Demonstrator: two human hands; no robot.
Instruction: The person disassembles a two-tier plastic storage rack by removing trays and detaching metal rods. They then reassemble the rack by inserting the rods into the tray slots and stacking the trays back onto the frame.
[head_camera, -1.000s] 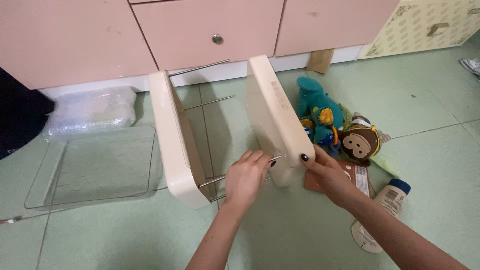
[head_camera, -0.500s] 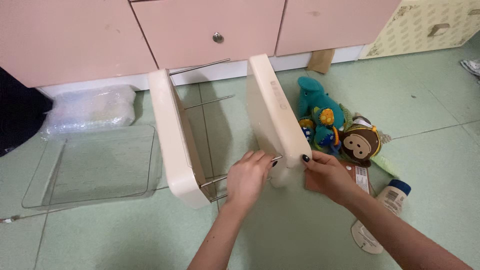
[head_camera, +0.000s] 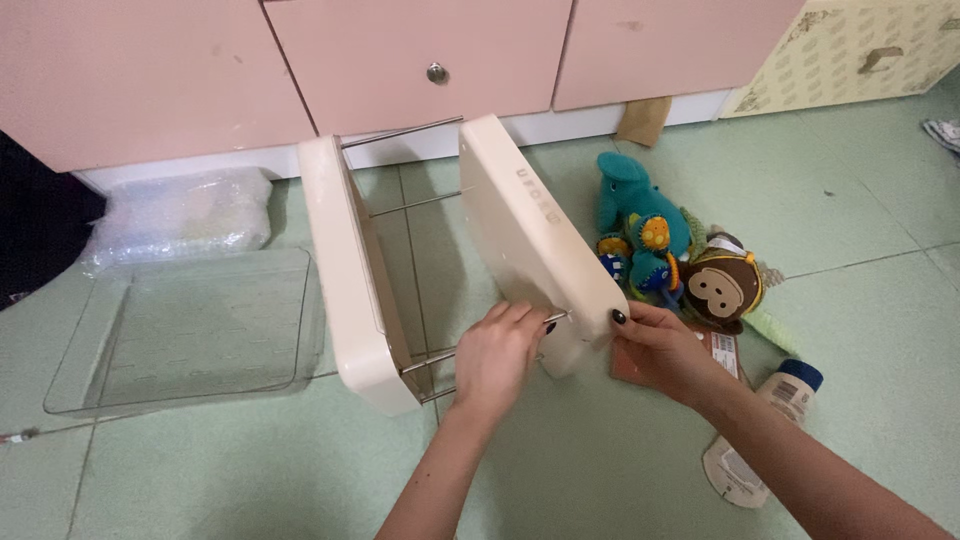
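Left hand (head_camera: 497, 357) fingers curled together around a thin metal rod (head_camera: 432, 357) at the near end of a cream rack, between its two side panels. Right hand (head_camera: 660, 350) clamped on the near lower corner of the right cream panel (head_camera: 535, 240), thumb on its outer face. Left cream panel (head_camera: 352, 275) stands tilted on the green tiled floor (head_camera: 250, 470), joined to the right one by more rods farther back. Just right of the right hand: white bottle with blue cap (head_camera: 775, 410) lying on the floor, touching a flat pouch. Beyond it, a brown monkey plush (head_camera: 722, 288) and a teal plush toy (head_camera: 635, 215), touching each other. Left side: clear plastic tray (head_camera: 185, 330), bubble-wrap bundle (head_camera: 180, 215) behind it. Farthest: pink cabinet drawers (head_camera: 400, 50) with a round knob (head_camera: 436, 72).
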